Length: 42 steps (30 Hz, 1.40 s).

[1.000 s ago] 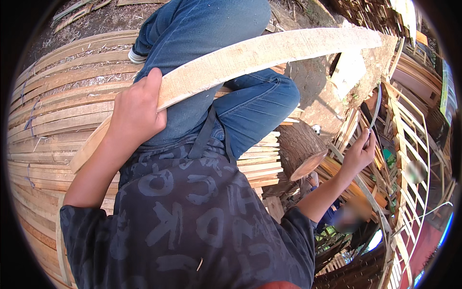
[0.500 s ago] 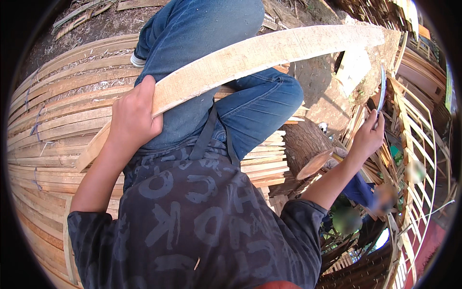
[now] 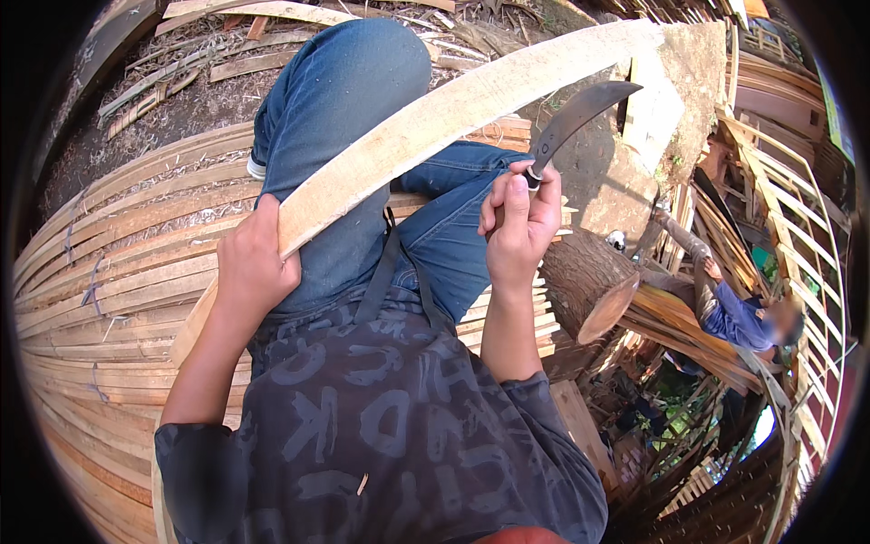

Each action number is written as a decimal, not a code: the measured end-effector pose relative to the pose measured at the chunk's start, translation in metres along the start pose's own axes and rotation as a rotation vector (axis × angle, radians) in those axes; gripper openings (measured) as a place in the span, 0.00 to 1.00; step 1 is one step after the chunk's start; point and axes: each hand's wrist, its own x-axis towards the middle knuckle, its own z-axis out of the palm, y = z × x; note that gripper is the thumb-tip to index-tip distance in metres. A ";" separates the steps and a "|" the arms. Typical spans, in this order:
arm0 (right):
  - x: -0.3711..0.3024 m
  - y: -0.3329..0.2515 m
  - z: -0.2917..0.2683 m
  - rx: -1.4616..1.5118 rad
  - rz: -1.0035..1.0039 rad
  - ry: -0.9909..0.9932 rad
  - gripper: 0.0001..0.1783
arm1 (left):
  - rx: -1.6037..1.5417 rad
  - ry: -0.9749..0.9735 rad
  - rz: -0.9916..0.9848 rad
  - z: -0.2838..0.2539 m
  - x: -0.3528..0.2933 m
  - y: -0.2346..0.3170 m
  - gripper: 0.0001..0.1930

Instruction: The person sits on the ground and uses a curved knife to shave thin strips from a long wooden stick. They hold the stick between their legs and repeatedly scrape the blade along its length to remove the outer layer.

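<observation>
A long pale wooden plank (image 3: 435, 113) slants across my lap from lower left to upper right, looking bowed in this wide view. My left hand (image 3: 256, 257) grips it near its lower end, fingers wrapped around the edge. In front of my right thigh, my right hand (image 3: 521, 218) is closed around the handle of a sickle (image 3: 580, 118). Its dark curved blade points up and to the right, apart from the plank's edge as far as I can tell. Most of the handle is hidden in my fist.
Bundled wooden slats (image 3: 118, 272) lie under and left of me. To the right stand a cut log (image 3: 594, 290) and a slatted wooden frame (image 3: 797, 227). Another person in a blue top (image 3: 739, 317) is at the right, among more timber. Scrap strips (image 3: 263, 65) litter the ground ahead.
My right hand has swung in from the far right with the sickle, which is now in front of my body. The plank's far end has shifted left and my left hand stays on it.
</observation>
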 end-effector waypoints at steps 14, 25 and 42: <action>-0.018 0.004 -0.012 0.315 0.372 -0.029 0.16 | -0.109 0.000 -0.043 -0.016 -0.002 0.009 0.15; -0.010 -0.019 -0.043 0.407 0.004 0.106 0.22 | -0.115 -0.050 0.028 -0.039 -0.001 0.024 0.17; -0.021 -0.027 -0.038 -0.962 -0.334 -0.114 0.10 | 0.079 -0.092 0.051 -0.012 -0.002 -0.014 0.16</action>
